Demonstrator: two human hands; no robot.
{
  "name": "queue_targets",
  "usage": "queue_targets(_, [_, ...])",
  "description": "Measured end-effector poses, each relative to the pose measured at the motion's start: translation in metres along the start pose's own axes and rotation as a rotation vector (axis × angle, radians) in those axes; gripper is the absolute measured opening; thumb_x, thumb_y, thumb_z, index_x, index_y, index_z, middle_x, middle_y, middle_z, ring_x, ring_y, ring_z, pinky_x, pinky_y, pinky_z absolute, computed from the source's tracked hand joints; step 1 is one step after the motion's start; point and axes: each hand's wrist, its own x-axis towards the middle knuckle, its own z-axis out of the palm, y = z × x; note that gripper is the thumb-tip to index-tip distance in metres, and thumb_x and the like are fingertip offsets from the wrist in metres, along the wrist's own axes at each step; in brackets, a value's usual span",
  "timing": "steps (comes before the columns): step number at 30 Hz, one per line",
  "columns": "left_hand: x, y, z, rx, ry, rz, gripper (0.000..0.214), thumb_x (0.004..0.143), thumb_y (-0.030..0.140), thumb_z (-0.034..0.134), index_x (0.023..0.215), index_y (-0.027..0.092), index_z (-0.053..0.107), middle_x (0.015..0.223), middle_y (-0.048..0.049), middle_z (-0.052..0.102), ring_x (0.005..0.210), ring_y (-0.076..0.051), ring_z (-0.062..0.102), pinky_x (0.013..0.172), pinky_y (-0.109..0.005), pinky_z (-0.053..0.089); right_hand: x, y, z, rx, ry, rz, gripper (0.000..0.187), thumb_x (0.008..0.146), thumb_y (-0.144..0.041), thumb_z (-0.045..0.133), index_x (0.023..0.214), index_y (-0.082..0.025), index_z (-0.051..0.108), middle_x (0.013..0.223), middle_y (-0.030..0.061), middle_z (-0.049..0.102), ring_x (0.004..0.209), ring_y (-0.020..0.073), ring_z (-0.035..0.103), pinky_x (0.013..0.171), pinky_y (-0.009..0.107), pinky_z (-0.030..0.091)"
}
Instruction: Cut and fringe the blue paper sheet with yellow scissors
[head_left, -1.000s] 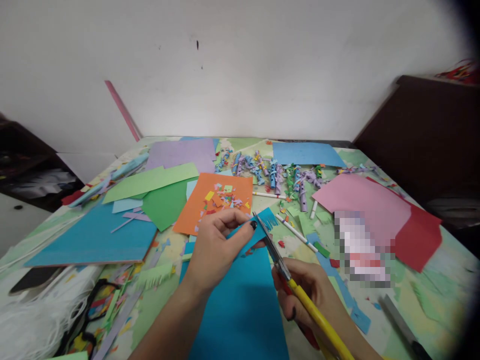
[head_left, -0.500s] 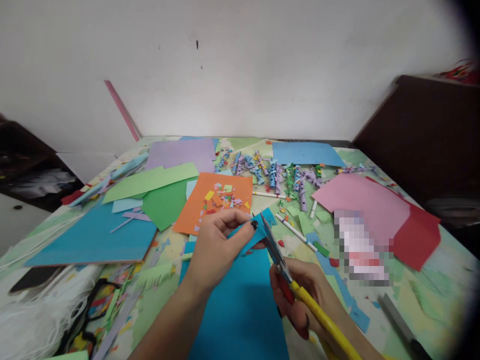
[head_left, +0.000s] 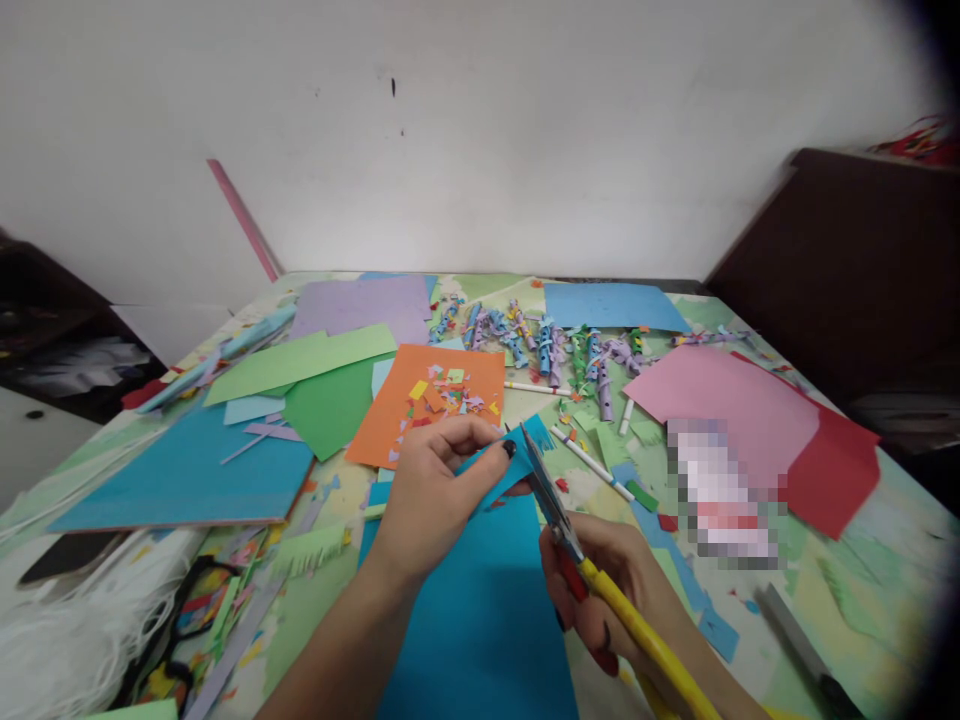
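Between thumb and fingers, my left hand (head_left: 442,490) pinches a blue paper strip (head_left: 491,478) whose far end is cut into a fringe. My right hand (head_left: 600,580) is closed round the yellow-and-red handles of a pair of scissors (head_left: 566,535). The blades lie at the strip, close to the fringed end; whether they are biting into it is hard to make out. Below both hands lies a larger blue sheet (head_left: 480,620). Just beyond them, an orange sheet (head_left: 382,410) carries many small paper scraps.
Rolled, fringed paper tubes (head_left: 545,345) and a white marker (head_left: 592,463) lie farther back. Coloured sheets, including a pink one (head_left: 720,400), spread to both sides. A grey-bladed cutter (head_left: 799,640) rests at right. White yarn (head_left: 67,640) and a phone (head_left: 71,557) are at left.
Almost nothing differs. Both hands, the blue strip and the scissors keep practically the same place; the view has shifted very slightly.
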Motion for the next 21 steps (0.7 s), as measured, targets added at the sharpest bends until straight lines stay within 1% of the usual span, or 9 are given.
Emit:
queue_targets(6, [-0.0010,0.0007,0.0010,-0.035,0.001,-0.014,0.016,0.071,0.025,0.068,0.061,0.014,0.061,0.060,-0.0004,0.059,0.056,-0.013,0.060,0.052,-0.024,0.054,0.0001,-0.0010,0.0019,0.046,0.011,0.026,0.061,0.058,-0.072,0.076,0.070,-0.016,0.054,0.047,-0.0046,0.047,0.043,0.0062,0.033,0.040,0.018,0.023])
queue_targets(13, [0.0000,0.0026,0.0008,-0.067,0.012,-0.031,0.017,0.069,0.025,0.070,0.061,0.013,0.061,0.057,0.0008,0.060,0.050,-0.011,0.059,0.049,-0.023,0.054,0.0010,-0.0029,0.0035,0.033,0.032,0.031,0.048,0.063,-0.054,0.081,0.067,-0.017,0.052,0.048,-0.0042,0.049,0.042,0.0060,0.035,0.039,0.018,0.025])
queue_targets(18, [0.0010,0.0004,0.0002,-0.070,0.010,-0.028,0.018,0.070,0.025,0.070,0.061,0.013,0.061,0.057,0.0008,0.061,0.049,-0.012,0.061,0.049,-0.022,0.054,0.0019,-0.0020,0.0041,0.030,0.042,0.017,0.049,0.060,-0.053,0.084,0.066,-0.017,0.051,0.046,-0.0053,0.047,0.043,0.0056,0.031,0.039,0.017,0.025])
queue_targets(21, [0.0015,0.0002,0.0002,-0.064,0.010,-0.024,0.017,0.070,0.025,0.069,0.061,0.013,0.060,0.057,0.0005,0.062,0.050,-0.012,0.062,0.048,-0.021,0.054,0.0015,-0.0015,0.0041,0.016,0.059,0.024,0.048,0.060,-0.051,0.084,0.065,-0.017,0.051,0.047,-0.0054,0.046,0.043,0.0057,0.030,0.039,0.017,0.024])
